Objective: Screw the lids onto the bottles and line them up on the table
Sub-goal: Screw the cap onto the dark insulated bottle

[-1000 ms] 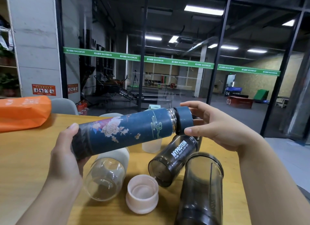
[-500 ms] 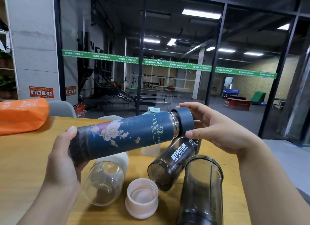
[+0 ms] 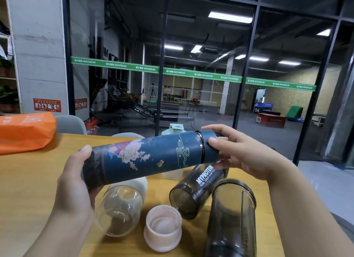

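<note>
Hands clamped: left hand [image 3: 76,182] on blue flask [image 3: 145,159] base, right hand [image 3: 243,155] on lid [image 3: 208,143]; bare table [image 3: 28,180] at 9 o'clock.

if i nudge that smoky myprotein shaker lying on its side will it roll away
Probably a little. The MYPROTEIN shaker is a smooth cylinder lying on the wooden table, so it should roll easily. The upright smoky shaker close on its right and the pink lid near its base would likely stop it. It looks empty, so likely light.
</note>
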`<state>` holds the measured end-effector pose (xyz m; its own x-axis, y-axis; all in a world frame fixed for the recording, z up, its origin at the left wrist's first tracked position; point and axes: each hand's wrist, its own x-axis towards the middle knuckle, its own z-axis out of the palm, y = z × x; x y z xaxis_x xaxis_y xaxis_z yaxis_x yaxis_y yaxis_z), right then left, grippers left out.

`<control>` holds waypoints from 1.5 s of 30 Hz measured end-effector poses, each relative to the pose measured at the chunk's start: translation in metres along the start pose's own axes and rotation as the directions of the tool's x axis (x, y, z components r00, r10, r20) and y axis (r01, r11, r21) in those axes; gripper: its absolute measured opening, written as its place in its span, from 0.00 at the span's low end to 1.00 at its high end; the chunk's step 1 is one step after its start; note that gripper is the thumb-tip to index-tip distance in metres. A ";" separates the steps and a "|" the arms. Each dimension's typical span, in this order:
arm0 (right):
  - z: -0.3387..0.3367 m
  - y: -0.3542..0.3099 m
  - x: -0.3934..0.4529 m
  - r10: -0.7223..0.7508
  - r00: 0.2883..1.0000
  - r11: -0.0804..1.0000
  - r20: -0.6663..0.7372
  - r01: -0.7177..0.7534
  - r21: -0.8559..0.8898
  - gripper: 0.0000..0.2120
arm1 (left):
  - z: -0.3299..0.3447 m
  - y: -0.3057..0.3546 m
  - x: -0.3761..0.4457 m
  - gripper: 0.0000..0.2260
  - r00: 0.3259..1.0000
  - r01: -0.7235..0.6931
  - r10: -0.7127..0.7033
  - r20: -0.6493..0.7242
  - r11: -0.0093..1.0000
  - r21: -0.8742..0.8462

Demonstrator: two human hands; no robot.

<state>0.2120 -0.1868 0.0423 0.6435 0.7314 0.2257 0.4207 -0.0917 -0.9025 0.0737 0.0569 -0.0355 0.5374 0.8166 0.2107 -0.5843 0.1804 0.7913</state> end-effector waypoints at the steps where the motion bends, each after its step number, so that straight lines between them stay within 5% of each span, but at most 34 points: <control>1: 0.001 0.001 0.001 0.011 1.000 1.000 -0.010 -0.011 -0.005 0.23 | 0.000 0.000 0.000 0.10 1.000 0.002 -0.002 0.004 1.000 -0.001; 12: -0.005 0.002 0.000 -0.026 0.995 0.997 0.100 0.033 -0.066 0.37 | -0.003 0.002 0.002 0.15 1.000 -0.007 0.005 0.019 0.997 0.082; 28: 0.000 0.002 0.002 -0.034 0.998 0.999 0.056 0.032 0.022 0.30 | 0.003 0.005 -0.003 0.22 0.990 -0.104 0.094 0.102 0.989 0.100; 32: 0.003 0.001 0.001 0.006 1.000 0.992 0.014 -0.008 0.126 0.22 | 0.001 0.004 -0.001 0.19 0.994 -0.093 0.088 0.063 0.992 0.081; 39: 0.006 0.001 0.001 -0.030 0.999 0.999 0.031 0.029 0.031 0.33 | 0.002 -0.001 0.000 0.07 0.999 -0.047 0.046 0.020 0.998 0.049; 45: 0.004 -0.001 0.000 0.028 0.999 0.999 0.028 -0.029 0.030 0.24 | 0.004 0.002 0.000 0.06 1.000 -0.021 0.021 -0.011 0.999 0.028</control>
<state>0.2090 -0.1838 0.0414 0.6370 0.7471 0.1898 0.3828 -0.0929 -0.9191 0.0749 0.0550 -0.0314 0.5180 0.8263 0.2213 -0.5785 0.1478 0.8022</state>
